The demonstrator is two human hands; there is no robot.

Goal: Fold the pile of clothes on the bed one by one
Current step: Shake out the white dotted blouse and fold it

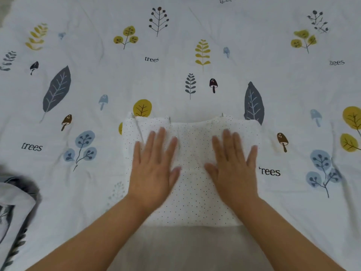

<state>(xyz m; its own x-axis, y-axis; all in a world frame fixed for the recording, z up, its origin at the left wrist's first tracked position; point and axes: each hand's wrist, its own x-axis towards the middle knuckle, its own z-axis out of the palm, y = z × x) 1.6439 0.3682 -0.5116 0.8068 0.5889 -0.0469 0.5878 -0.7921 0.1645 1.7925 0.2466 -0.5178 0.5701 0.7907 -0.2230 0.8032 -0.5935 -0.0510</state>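
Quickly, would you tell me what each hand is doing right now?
Left hand: open, pressing flat on the dotted white garment.
Right hand: open, pressing flat on the same garment.

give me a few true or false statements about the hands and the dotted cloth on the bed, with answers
1. Both hands, left hand and right hand, lie flat on the dotted cloth. True.
2. The dotted cloth is spread out at full length. False: it is folded into a compact rectangle.
3. The left hand pinches a corner of the cloth. False: its fingers are straight and press down on top.
4. The bed sheet is printed with leaves, mushrooms and the word trees. True.
5. A second piece of fabric lies at the left edge of the view. True.
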